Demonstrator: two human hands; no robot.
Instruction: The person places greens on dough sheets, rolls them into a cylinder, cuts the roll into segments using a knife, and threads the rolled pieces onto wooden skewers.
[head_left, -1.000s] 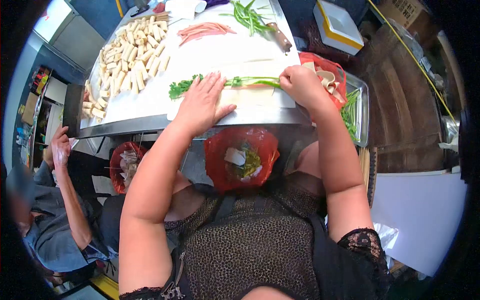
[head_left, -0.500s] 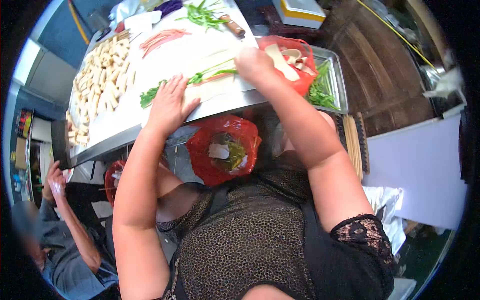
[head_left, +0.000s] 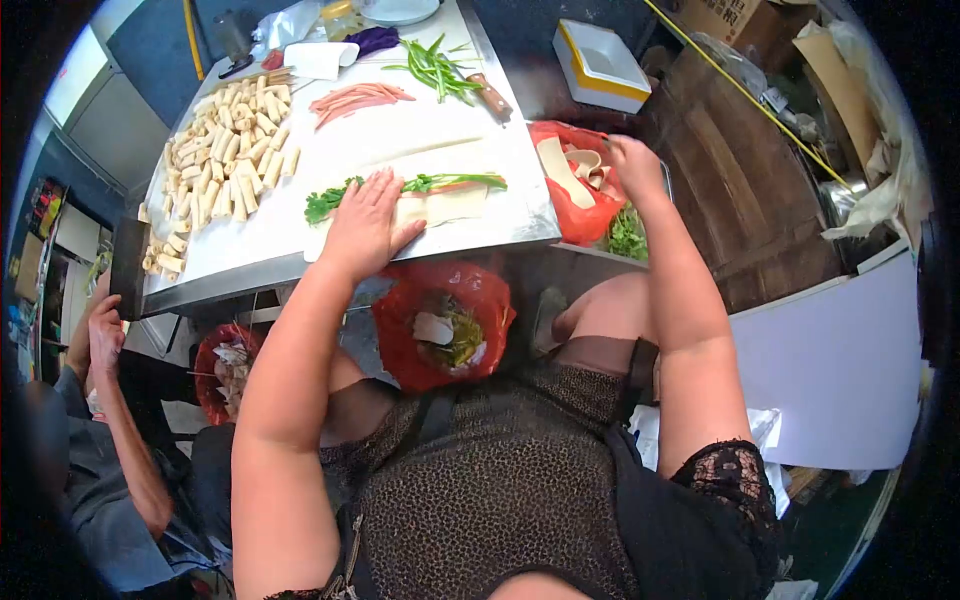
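Note:
My left hand [head_left: 370, 225] lies flat, fingers stretched out, on a pale sheet [head_left: 450, 207] that looks like tofu skin. Under and beside it, leafy cilantro [head_left: 324, 203] sticks out on the left, and green stems [head_left: 450, 182] with a pinkish strip run to the right. My right hand [head_left: 640, 168] is raised past the table's right edge, beside a red plastic bag [head_left: 570, 222]. Its fingers are closed; what they hold, if anything, is too small to make out. Inside the bag are broad pale strips [head_left: 563, 172].
Many short pale rolls [head_left: 225, 150] are heaped on the table's left. Pink strips [head_left: 355, 98], green strips [head_left: 435, 70] and a brown wooden handle [head_left: 490, 97] lie farther back. A red-lined bin [head_left: 395, 330] stands below the edge. Another person's hand [head_left: 105, 330] is at the left.
My right hand has moved right, from the stems at the table's edge to over the red bag's far side. My left hand stays flat on the sheet. The view has shifted.

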